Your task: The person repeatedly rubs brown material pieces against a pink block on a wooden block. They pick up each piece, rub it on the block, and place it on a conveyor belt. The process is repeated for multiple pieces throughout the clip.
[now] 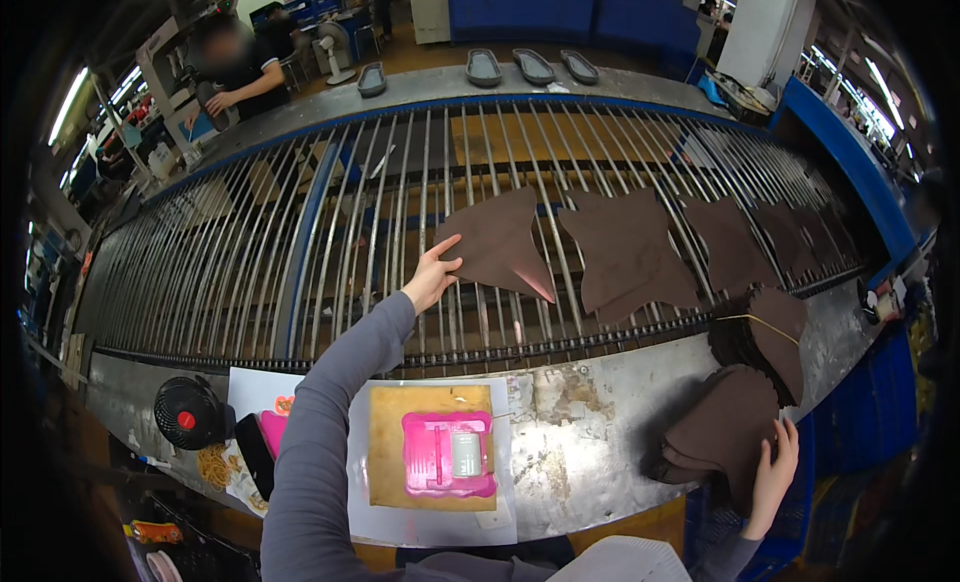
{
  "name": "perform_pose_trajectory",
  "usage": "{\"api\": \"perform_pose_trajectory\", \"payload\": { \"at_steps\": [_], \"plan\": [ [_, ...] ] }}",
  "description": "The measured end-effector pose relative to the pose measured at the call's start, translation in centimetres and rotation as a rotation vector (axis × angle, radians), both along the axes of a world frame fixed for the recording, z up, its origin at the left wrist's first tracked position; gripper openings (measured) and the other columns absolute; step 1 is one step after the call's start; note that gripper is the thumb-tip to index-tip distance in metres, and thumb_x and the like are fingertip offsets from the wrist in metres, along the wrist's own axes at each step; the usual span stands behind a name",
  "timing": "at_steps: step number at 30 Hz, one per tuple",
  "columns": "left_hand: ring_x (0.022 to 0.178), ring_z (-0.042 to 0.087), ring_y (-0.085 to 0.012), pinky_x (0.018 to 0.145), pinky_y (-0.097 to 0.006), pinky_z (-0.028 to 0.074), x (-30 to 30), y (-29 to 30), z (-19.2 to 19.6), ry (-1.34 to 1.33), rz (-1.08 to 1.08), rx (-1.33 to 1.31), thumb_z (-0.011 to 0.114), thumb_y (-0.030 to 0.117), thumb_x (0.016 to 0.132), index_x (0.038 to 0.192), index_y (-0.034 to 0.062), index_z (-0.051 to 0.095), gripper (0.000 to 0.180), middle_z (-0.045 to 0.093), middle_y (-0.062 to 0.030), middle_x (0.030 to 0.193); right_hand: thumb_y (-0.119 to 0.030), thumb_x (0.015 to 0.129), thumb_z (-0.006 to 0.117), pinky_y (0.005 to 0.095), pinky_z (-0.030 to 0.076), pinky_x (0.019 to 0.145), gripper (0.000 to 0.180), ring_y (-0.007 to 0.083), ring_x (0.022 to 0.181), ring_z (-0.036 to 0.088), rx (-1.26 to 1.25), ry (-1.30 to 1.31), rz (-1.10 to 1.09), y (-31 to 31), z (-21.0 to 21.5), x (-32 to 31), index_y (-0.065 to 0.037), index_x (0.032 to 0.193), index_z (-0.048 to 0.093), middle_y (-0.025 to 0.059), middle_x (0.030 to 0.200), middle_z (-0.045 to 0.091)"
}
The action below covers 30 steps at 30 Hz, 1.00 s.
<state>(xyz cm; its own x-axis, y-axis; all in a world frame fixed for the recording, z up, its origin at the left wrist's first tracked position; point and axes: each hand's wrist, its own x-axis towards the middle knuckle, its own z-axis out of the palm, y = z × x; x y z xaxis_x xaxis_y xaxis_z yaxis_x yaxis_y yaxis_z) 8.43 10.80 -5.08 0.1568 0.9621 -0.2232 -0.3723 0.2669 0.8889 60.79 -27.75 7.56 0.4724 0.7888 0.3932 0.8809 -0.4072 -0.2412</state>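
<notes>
L hand, centre of frame, arm stretched fwd: thumb and fingers pinched on the left edge of a dark brown leather piece, which lies flat on the metal rod conveyor. Just right of it on the rods, more brown cut pieces in a row, running toward the right edge.

R hand, lower right: fingers spread flat, resting on the edge of a stack of brown pieces on the steel bench. A second stack w/ a yellow band sits just above it, near the rods.

Bottom centre on the bench: tan board w/ a pink tray holding a small grey cylinder. Lower left: small black fan, rubber bands beside it. Top of frame: grey shoe moulds along the far ledge; another person upper left.
</notes>
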Motion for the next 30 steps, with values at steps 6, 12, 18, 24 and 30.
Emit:
{"api": "perform_pose_trajectory", "payload": {
  "at_steps": [6, 12, 18, 24, 30],
  "plan": [
    [0.133, 0.045, -0.0245, 0.108, -0.044, 0.04, 0.7, -0.1, -0.3, 0.23, -0.132, -0.057, 0.055, 0.0, 0.097, 0.149, 0.0138, 0.04, 0.056, 0.037, -0.0105, 0.151, -0.022, 0.09, 0.07, 0.0384, 0.045, 0.098, 0.052, 0.0333, 0.116, 0.058, -0.071, 0.381, -0.298, -5.1, -4.2, 3.2, 0.008, 0.128, 0.055, 0.0202, 0.125, 0.058],
    [0.144, 0.027, -0.031, 0.115, -0.054, 0.027, -2.2, -1.8, 3.6, 0.47, -0.143, -0.151, 0.065, 0.015, 0.093, 0.151, 0.0149, 0.034, 0.066, 0.031, -0.014, 0.154, -0.013, 0.079, 0.077, 0.0391, 0.047, 0.093, 0.044, 0.0344, 0.106, 0.06, 0.049, 0.2, -0.187, -4.8, -4.0, 1.6, 0.007, 0.115, 0.061, 0.0185, 0.111, 0.061],
    [0.135, 0.04, -0.0214, 0.108, -0.04, 0.035, -4.6, -8.1, 11.8, 0.545, -0.204, -0.017, 0.062, 0.02, 0.094, 0.141, 0.0117, 0.049, 0.05, 0.042, -0.0085, 0.148, -0.006, 0.076, 0.075, 0.0439, 0.048, 0.083, 0.035, 0.0397, 0.098, 0.062, -0.012, 0.247, -0.168, -4.4, -1.4, 1.4, 0.002, 0.107, 0.061, 0.0228, 0.103, 0.064],
    [0.123, 0.055, -0.016, 0.101, -0.032, 0.043, -4.7, -18.4, 19.7, 0.61, -0.384, 0.361, 0.064, 0.013, 0.091, 0.124, 0.007, 0.064, 0.033, 0.056, -0.0061, 0.138, -0.004, 0.095, 0.057, 0.0308, 0.049, 0.09, 0.03, 0.0193, 0.103, 0.066, 0.331, 0.398, 0.211, -1.9, 7.2, -4.8, 0.005, 0.123, 0.061, 0.0158, 0.113, 0.07],
    [0.151, 0.009, -0.0346, 0.12, -0.046, 0.016, -0.3, -25.8, 24.4, 0.414, -0.574, 0.79, 0.081, 0.012, 0.075, 0.107, 0.0066, 0.076, 0.033, 0.026, -0.0145, 0.16, 0.002, 0.091, 0.064, 0.0233, 0.046, 0.088, 0.029, 0.0111, 0.095, 0.061, 0.521, 0.741, 0.763, 1.9, 13.1, -16.6, 0.007, 0.119, 0.064, 0.0069, 0.103, 0.069]
  ]
}}
